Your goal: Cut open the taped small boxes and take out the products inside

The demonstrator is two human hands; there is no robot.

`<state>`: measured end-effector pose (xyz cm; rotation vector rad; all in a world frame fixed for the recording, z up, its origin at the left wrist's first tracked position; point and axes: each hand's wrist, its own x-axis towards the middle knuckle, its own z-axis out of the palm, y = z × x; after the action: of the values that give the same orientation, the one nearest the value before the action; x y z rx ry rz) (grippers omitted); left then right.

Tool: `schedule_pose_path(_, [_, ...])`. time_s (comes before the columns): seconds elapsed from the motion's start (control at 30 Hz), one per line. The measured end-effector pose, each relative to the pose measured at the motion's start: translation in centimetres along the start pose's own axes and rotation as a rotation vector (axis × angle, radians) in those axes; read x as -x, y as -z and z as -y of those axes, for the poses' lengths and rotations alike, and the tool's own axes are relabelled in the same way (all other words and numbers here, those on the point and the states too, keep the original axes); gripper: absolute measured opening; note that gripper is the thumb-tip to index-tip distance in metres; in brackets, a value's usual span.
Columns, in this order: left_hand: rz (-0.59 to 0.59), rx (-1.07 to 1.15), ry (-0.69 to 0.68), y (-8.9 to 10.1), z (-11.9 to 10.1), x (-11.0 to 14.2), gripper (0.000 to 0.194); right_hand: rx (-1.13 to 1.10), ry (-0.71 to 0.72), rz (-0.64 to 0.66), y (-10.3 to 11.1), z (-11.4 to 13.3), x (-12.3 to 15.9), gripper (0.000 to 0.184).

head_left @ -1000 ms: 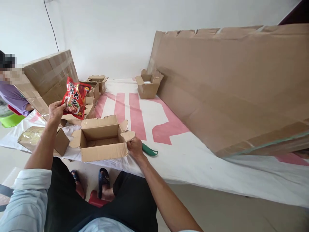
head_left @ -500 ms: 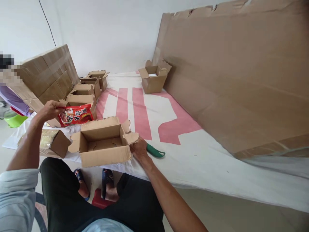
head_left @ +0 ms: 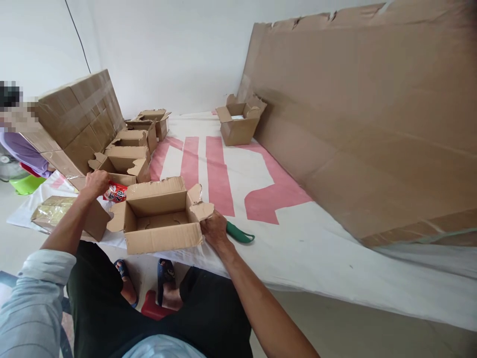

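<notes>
My left hand [head_left: 97,183] is closed on one end of a red printed plastic food packet [head_left: 116,192]. The packet is low, just beyond the left end of an open cardboard box [head_left: 160,238], whose raised flap hides part of it. No contents show inside this box. My right hand [head_left: 214,229] is closed at the box's right end, below a torn flap, with its fingertips hidden. A green curved handle [head_left: 240,232] sticks out beside that hand; whether the hand also grips it, I cannot tell.
Several open cardboard boxes [head_left: 128,161] line the table's left side by a large carton [head_left: 80,117]. A taped box [head_left: 70,216] lies near my left forearm. Another open box [head_left: 240,132] stands against a big cardboard sheet [head_left: 354,119]. A person in a purple sleeve [head_left: 28,151] is at the far left.
My left hand has moved right and down with the red packet, which is now mostly hidden. My right hand and the nearest box stay about where they were.
</notes>
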<state>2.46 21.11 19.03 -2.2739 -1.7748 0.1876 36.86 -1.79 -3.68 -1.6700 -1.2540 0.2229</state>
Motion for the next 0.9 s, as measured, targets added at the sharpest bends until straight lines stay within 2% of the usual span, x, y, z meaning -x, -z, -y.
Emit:
schedule_pose_path(0.17, [-0.012, 0.013, -0.002, -1.1, -0.9, 1.6, 0.035, 0.007, 0.02, 0.021, 0.3, 0.3, 0.2, 0.018])
schedule_pose_path(0.43, [-0.159, 0.121, 0.046, -0.8, -1.6, 4.8, 0.045, 0.027, -0.01, 0.009, 0.4, 0.6, 0.2, 0.02])
schedule_pose_path(0.5, [-0.147, 0.135, 0.056, -0.7, -2.0, 5.0, 0.045, 0.031, -0.014, 0.017, 0.4, 0.6, 0.2, 0.019])
schedule_pose_path(0.6, [-0.069, 0.108, 0.042, -0.5, -2.2, 4.3, 0.041, 0.027, -0.012, 0.028, 0.6, 0.7, 0.2, 0.024])
schedule_pose_path(0.77, [0.017, 0.024, 0.01, 0.2, -1.1, 3.5, 0.04, -0.005, 0.0, 0.021, 0.7, 0.8, 0.3, 0.024])
schedule_pose_path(0.83, [-0.026, 0.063, 0.022, 0.1, -0.8, 4.4, 0.041, -0.003, 0.008, 0.017, 0.5, 0.6, 0.3, 0.024])
schedule_pose_path(0.9, [-0.132, 0.145, 0.038, -0.5, -1.1, 6.1, 0.044, 0.009, 0.016, 0.012, 0.3, 0.1, 0.4, 0.024])
